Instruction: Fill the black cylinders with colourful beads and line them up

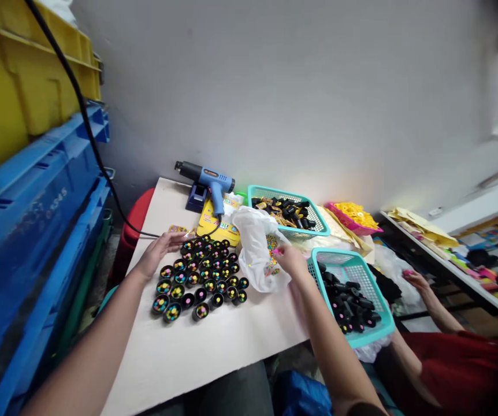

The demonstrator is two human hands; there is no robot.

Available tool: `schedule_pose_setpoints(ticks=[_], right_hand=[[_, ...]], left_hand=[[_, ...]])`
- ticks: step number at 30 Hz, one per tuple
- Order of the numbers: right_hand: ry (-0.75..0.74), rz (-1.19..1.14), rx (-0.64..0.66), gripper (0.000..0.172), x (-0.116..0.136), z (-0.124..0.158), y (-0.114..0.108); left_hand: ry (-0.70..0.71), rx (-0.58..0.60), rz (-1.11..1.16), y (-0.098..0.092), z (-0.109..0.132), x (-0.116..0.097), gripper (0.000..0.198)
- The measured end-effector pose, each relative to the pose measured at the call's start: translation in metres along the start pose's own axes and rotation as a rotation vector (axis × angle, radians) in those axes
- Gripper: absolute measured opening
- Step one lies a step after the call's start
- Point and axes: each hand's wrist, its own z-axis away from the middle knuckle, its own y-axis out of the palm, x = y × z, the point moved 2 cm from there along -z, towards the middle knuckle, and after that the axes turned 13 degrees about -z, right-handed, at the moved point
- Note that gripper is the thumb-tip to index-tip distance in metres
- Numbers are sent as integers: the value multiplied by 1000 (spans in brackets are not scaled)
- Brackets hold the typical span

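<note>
My left hand (159,253) lies beside the back left of a cluster of small black cups (187,300), its fingers stretched out and holding nothing I can see. Many of the cups hold small coloured beads. At the mouth of a white plastic bag (251,240) is my right hand (291,261), its fingers closed. Something small and pink shows at its fingertips, too little of it to name. Coloured beads (271,242) fill part of the bag just left of that hand.
A blue heat gun (216,185) rests on its stand at the back, its black cable crossing left. Turquoise baskets (318,231) of black pieces stand at the back and right. Blue crates (36,225) rise on the left. A co-worker in a red top (457,364) sits right.
</note>
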Motion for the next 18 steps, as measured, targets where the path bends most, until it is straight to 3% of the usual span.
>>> schedule_pose_setpoints(ticks=[4,8,13,18], right_hand=[[98,-28,52,25,-17,-38,31],[119,-155,55,29,-28,-54,53],[120,-354,19,30,-43,-54,52],[31,-569,-60,27,-44,-36,36]], left_hand=[[-6,3,-4,-1,-2,3,61],[-24,11,-10,-4,-6,8,65],[-26,8,-10,-4,-6,8,65],[-12,-2,-10,-2,-2,3,57]])
